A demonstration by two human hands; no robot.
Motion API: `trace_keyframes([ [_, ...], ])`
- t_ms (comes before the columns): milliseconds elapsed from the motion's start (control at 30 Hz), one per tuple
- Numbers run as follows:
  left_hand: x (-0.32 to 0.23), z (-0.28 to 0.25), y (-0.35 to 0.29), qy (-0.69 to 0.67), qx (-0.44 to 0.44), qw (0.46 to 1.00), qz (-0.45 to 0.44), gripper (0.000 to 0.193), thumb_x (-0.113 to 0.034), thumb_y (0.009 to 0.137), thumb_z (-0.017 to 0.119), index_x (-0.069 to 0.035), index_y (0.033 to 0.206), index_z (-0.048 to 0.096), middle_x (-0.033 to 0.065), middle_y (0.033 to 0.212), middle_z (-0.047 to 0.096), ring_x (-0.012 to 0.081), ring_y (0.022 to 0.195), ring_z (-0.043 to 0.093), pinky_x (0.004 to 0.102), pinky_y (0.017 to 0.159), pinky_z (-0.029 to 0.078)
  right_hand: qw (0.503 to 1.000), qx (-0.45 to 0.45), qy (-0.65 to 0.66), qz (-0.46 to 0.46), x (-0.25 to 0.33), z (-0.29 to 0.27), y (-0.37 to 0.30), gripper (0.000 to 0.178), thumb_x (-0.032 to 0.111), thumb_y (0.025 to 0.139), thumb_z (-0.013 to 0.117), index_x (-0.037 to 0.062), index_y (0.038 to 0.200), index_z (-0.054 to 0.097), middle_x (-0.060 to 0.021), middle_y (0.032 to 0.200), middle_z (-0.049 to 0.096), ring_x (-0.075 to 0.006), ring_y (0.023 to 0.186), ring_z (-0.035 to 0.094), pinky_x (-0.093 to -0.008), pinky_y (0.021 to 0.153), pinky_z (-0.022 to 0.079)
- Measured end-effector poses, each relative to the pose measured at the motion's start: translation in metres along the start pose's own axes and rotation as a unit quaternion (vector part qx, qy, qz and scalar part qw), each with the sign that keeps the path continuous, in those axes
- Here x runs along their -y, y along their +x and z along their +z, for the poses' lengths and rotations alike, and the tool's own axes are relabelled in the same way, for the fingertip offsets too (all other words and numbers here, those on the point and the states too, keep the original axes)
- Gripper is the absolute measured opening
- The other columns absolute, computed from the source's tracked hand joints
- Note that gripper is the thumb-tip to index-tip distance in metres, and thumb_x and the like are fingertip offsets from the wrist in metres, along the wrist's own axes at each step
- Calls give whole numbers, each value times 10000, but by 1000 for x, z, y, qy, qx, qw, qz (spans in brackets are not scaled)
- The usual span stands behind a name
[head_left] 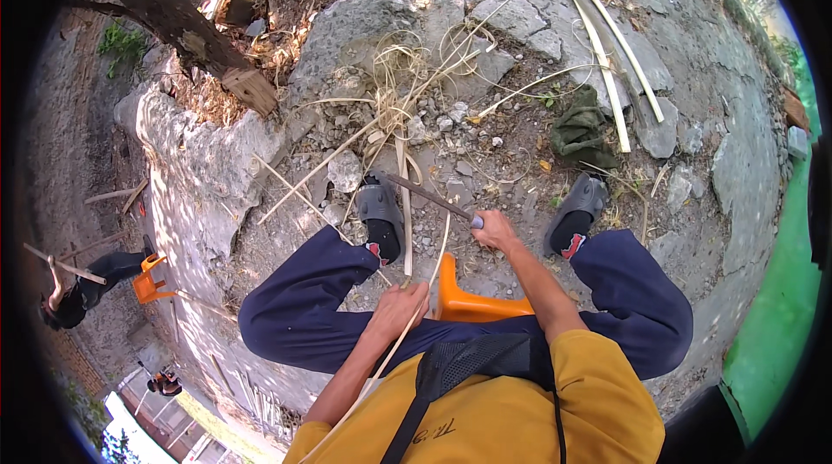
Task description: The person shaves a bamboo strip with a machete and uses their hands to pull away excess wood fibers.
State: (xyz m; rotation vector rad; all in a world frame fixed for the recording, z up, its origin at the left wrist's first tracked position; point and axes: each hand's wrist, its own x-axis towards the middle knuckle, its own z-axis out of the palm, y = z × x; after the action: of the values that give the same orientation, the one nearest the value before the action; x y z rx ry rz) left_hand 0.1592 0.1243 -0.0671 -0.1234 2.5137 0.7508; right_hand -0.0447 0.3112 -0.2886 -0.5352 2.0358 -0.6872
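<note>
From here, the left grip [400, 310] pinches a thin, curving strip [441, 252]; the right grip [496, 231] clenches a dark blade's [433, 198] grey handle [477, 222], mostly hidden.

— Mounted where?
— On the wearer's head; left of two side-by-side wide fisheyes.
— Facing?
— Steeply downward, past yellow shirt [529, 395] and dark trousers [299, 291] to stony ground [728, 100]; upright, unmirrored.
— Range?
— Closest to shirt, at lower edge; farther from grey clogs [588, 197], near centre; bending towards a dark, rounded rim.
</note>
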Motion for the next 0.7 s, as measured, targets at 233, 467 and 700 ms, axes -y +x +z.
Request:
trace_keyframes([
  [233,-1,-3,1,-27,10,999,-23,164,-214,980,577,-62,1008,522,154,806,671,377,785,675,488,753,497,1000,23,-13,16,5,4,6,281,204,747,673,52,979,714,-268,918,716,-464,915,685,-528,862,551],
  [467,-3,-8,2,-46,6,999,-28,154,-197,976,576,-59,998,512,165,814,671,385,790,669,494,753,489,999,-32,12,10,-5,23,8,266,219,743,676,44,942,702,-265,888,709,-478,882,673,-528,835,545],
  [700,0,-9,-6,-62,6,996,-59,135,-177,969,569,-57,984,509,179,815,662,413,778,646,498,735,474,999,-22,30,-17,11,23,-1,245,202,737,676,46,924,704,-257,858,708,-477,854,672,-512,800,549],
])
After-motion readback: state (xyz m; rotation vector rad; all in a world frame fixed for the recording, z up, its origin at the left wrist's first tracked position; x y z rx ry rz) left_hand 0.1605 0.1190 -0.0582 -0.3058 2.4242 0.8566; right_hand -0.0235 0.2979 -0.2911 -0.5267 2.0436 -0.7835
